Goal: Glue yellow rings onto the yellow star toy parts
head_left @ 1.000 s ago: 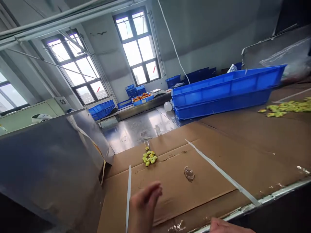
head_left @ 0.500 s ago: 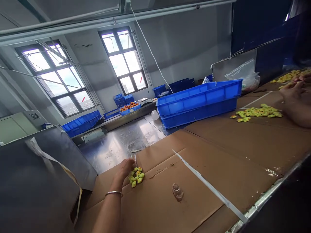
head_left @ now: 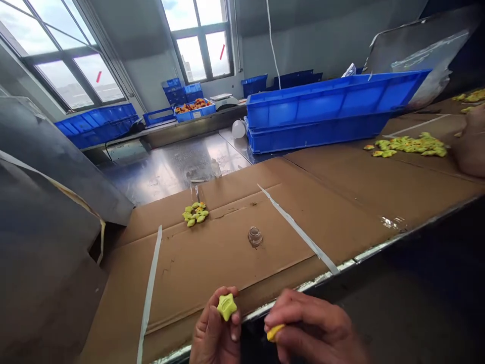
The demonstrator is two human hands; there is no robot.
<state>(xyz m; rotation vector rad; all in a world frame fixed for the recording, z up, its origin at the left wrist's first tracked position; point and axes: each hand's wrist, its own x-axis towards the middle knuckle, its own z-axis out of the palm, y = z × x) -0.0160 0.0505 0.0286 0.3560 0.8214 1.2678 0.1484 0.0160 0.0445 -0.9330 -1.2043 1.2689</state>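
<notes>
At the table's near edge, my left hand (head_left: 217,328) pinches a small yellow-green star-shaped piece (head_left: 227,306), its flat face with a recessed mark turned up. Just to the right, my right hand (head_left: 310,323) is closed on a small orange-yellow piece (head_left: 275,332), mostly hidden by the fingers. A ring of yellow-green pieces (head_left: 195,220), some with orange spots, lies on the brown cardboard (head_left: 212,263) farther off. A small clear round container (head_left: 255,236) stands on the cardboard between that ring and a white tape strip.
Stacked blue crates (head_left: 322,116) stand behind the cardboard. A pile of yellow-green pieces (head_left: 413,144) lies at right beside another person's arm (head_left: 470,146). A metal cabinet (head_left: 49,202) borders the left. A blue tray (head_left: 195,114) of orange pieces sits at the back.
My left hand has come back from the ring of pieces to the near edge and now holds a star-shaped piece. My right hand has entered view. The camera has tilted down.
</notes>
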